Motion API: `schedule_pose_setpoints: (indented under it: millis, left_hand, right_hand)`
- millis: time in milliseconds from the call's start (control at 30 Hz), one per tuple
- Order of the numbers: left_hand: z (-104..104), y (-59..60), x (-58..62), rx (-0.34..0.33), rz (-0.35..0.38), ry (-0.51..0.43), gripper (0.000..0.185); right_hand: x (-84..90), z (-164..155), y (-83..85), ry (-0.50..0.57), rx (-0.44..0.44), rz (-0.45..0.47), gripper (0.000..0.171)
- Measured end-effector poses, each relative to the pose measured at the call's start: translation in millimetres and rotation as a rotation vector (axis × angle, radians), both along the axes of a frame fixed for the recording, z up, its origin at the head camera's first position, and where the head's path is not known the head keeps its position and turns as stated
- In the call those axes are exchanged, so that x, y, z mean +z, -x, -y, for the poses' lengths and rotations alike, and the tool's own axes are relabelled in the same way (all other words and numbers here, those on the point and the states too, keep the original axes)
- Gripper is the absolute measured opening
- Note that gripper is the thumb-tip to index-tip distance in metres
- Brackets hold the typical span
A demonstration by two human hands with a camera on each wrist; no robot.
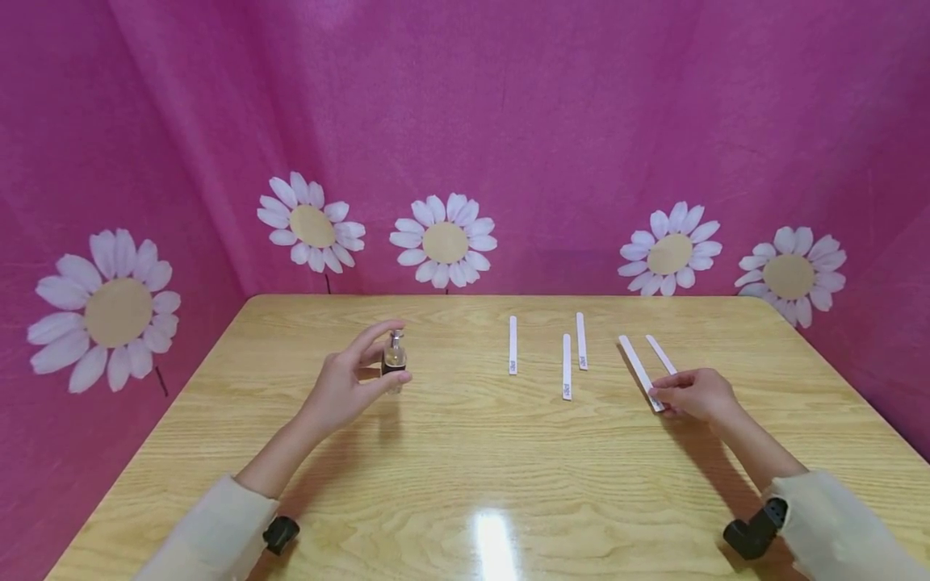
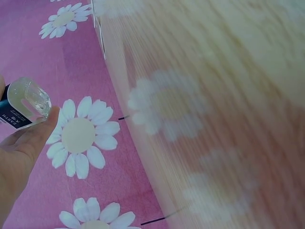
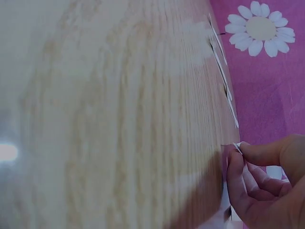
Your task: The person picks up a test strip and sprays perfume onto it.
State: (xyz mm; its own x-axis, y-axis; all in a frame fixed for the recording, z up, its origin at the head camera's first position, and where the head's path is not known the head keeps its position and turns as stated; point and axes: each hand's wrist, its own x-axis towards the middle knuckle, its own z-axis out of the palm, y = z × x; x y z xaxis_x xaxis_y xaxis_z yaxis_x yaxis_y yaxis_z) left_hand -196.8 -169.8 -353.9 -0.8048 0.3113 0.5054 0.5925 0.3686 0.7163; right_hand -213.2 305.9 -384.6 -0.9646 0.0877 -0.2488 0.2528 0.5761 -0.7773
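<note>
A pink cloth backdrop [image 1: 552,121] wraps around the scene in front of me, dotted with white paper daisies [image 1: 444,240] along its lower part. Below it lies the wooden table [image 1: 465,476], pale and glossy, with a bright spot of light reflected on its near side.

My left hand [image 1: 349,383] is raised over the left half of the table, and its thumb and fingers are curled round a small glass spray bottle [image 1: 395,361]. The bottle stands upright in my grip, with a silver pump top, clear glass and a dark label; the left wrist view shows its rounded glass base resting against my fingertip. Whether the bottle touches the table I cannot tell.

My right hand [image 1: 696,394] rests low on the right half of the table, fingers bent, pinching the near end of a long white paper strip [image 1: 639,369]. The strip lies flat and angles away from me. Just beside it, to the right, lies a second white strip [image 1: 661,355], roughly parallel. Three more white strips [image 1: 567,367] lie toward the middle of the table, nearly straight away from me, well apart from the bottle and untouched by either hand.
</note>
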Motion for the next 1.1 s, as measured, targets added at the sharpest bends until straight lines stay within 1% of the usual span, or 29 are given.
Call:
schedule_pose_setpoints:
  millis: [67,233,333,433,533,633,733,800,833,967,1100]
  left_hand:
    - [0,-0.1,0.4,0.001,0.002,0.000,0.064]
    - [1,-0.3,0.0,0.003,0.005,0.004,0.065]
    - [1,-1.2,-0.1,0.002,0.014,0.000,0.065]
    - [2,-2.6,0.2,0.003,0.024,-0.007,0.065]
    - [2,-3.1,0.3,0.005,0.026,-0.008,0.064]
    - [1,-3.1,0.9,0.009,0.022,-0.002,0.063]
    - [1,-2.2,1.7,0.016,0.020,0.000,0.063]
    - [1,-1.6,2.1,0.019,0.018,-0.003,0.062]
    - [1,-1.4,2.4,0.020,0.019,-0.004,0.063]
    - [1,-1.7,3.4,0.014,0.015,-0.011,0.063]
    - [0,-2.2,3.5,0.003,0.013,-0.021,0.063]
  right_hand:
    - [0.3,1,-2.1,-0.009,0.013,-0.011,0.042]
    - [0.1,7,-8.8,0.020,0.033,-0.023,0.040]
    - [-0.2,11,-12.3,0.034,0.027,-0.022,0.038]
    - [-0.5,13,-15.4,0.020,0.024,-0.026,0.037]
    - [0.6,14,-17.7,-0.052,0.019,-0.041,0.034]
    - [4.1,14,-18.9,-0.175,0.026,-0.081,0.030]
    - [9.2,14,-17.8,-0.295,0.040,-0.130,0.029]
    - [12.4,16,-16.1,-0.322,0.053,-0.155,0.030]
    - [13.8,17,-14.8,-0.322,0.059,-0.162,0.031]
    - [19.0,29,-7.6,-0.268,0.075,-0.153,0.032]
    - [21.2,41,3.2,-0.268,0.091,-0.147,0.032]
